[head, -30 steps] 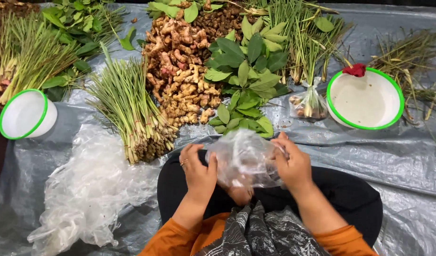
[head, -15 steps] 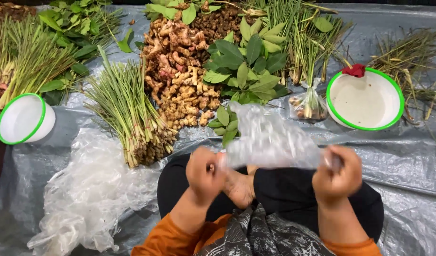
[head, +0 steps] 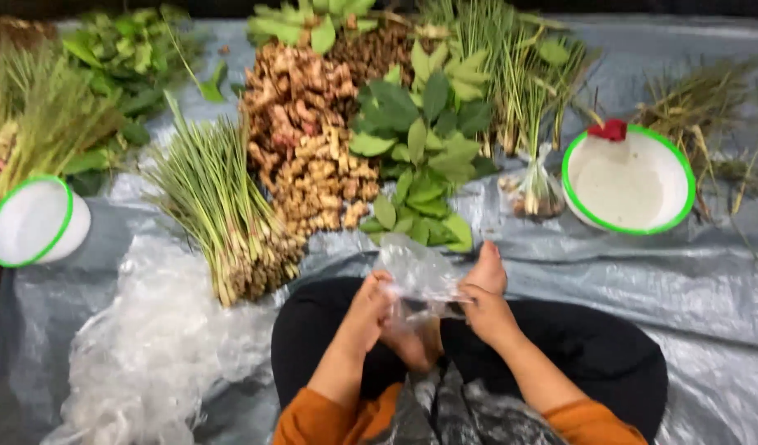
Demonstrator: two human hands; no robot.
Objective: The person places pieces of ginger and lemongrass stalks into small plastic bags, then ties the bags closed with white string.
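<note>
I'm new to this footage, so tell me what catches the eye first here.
Both hands, left hand and right hand, pinch a crumpled clear plastic bag over the lap. Beyond it lie a knobbly ginger pile and a lemongrass bundle on the grey tarp. A green-rimmed white bowl sits far right.

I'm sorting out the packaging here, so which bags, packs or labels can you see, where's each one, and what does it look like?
Clear plastic bag: crumpled, held between left hand and right hand, above the lap.
Small filled clear bag: left of the green-rimmed white bowl, tied at the top, brownish contents.
Pile of clear plastic bags: lower left on the grey tarp.
No labels, signs or screens.
</note>
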